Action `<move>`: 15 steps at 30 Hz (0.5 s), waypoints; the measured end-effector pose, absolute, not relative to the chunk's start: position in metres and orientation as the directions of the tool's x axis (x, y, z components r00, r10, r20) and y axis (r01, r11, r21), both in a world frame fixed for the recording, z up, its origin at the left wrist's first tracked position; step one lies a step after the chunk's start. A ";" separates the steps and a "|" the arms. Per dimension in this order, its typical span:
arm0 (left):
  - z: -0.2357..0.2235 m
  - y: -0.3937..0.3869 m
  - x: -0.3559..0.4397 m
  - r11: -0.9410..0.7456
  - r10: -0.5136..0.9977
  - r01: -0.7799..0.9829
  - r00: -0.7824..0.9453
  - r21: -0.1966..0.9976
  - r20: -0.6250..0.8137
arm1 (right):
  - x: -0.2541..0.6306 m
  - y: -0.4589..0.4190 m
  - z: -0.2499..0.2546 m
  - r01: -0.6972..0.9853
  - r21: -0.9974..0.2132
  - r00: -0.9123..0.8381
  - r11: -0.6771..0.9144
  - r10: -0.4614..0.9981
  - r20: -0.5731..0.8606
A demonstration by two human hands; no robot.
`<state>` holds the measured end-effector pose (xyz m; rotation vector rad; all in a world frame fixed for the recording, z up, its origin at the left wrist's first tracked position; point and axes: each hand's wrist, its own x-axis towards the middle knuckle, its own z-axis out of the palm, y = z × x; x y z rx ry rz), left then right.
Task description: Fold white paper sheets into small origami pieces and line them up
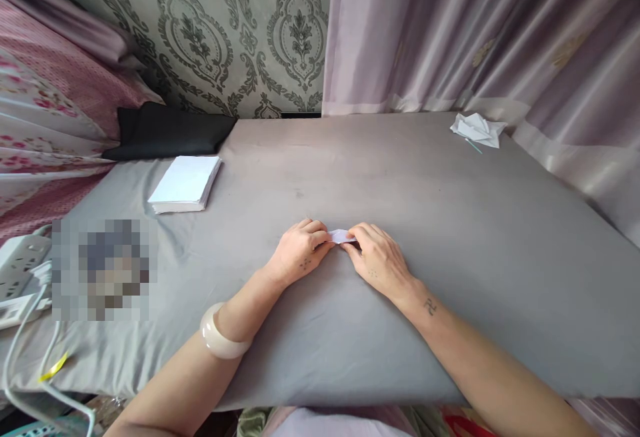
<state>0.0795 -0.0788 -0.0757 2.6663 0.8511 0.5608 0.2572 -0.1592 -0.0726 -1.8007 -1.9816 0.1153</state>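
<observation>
A small folded piece of pale lilac paper (339, 237) is held just above the grey cloth-covered table (320, 330), near its middle. My left hand (303, 248) pinches its left end between thumb and fingers. At the other end, my right hand (379, 253) grips it the same way. Both ends of the paper are hidden under my fingers, so only its middle shows. A white bangle (223, 332) sits on my left forearm.
A stack of white paper sheets (186, 182) lies at left, before a black cloth-like item (173, 131). Crumpled or folded white paper (479, 130) rests far right beside a thin greenish stick (473, 146). Power strips (23, 267) with white cables stand at the left edge, near a blurred-out patch.
</observation>
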 end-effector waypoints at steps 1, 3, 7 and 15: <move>-0.075 -0.079 0.079 -0.791 0.595 0.488 0.755 0.370 0.276 | 0.257 -0.159 -0.073 0.919 -0.369 -0.037 0.140 0.962 0.272; -0.074 -0.078 0.079 -0.806 0.576 0.478 0.770 0.349 0.276 | 0.257 -0.159 -0.072 0.913 -0.382 -0.042 0.146 0.963 0.266; -0.072 -0.078 0.080 -0.820 0.556 0.467 0.788 0.332 0.266 | 0.259 -0.158 -0.070 0.901 -0.403 -0.062 0.159 0.968 0.245; -0.074 -0.080 0.080 -0.783 0.608 0.505 0.744 0.363 0.275 | 0.261 -0.158 -0.070 0.916 -0.350 -0.123 0.197 0.967 0.223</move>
